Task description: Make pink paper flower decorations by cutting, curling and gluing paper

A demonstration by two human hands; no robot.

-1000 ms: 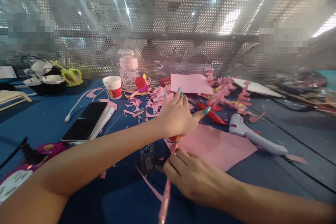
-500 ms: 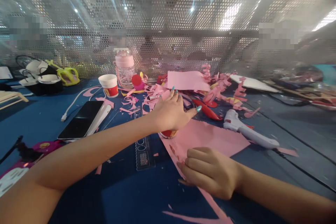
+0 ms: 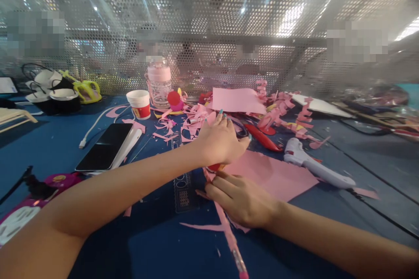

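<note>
My left hand point(image 3: 221, 143) lies over a small red and yellow paper cup point(image 3: 216, 167), its fingers stretched forward. Most of the cup is hidden beneath the palm, and it stands at the left edge of a pink paper sheet point(image 3: 278, 174). My right hand point(image 3: 240, 200) is closed around a pink pencil point(image 3: 229, 235) just in front of the cup. The pencil's metal band and eraser point toward me, and its writing tip is hidden. A thin pink paper strip point(image 3: 203, 226) lies beside the pencil.
A clear stencil ruler point(image 3: 182, 196) lies left of my hands. A phone point(image 3: 104, 146) and stacked paper cups point(image 3: 139, 104) are farther left. Behind are pink scraps point(image 3: 196, 124) and a bottle point(image 3: 159, 83); a corded glue gun point(image 3: 317, 165) and red scissors point(image 3: 262, 136) lie right.
My right hand has moved left and away from me, up against the cup, taking the pencil along. The pencil's eraser end now shows. My left hand stays over the cup, its thumb less spread.
</note>
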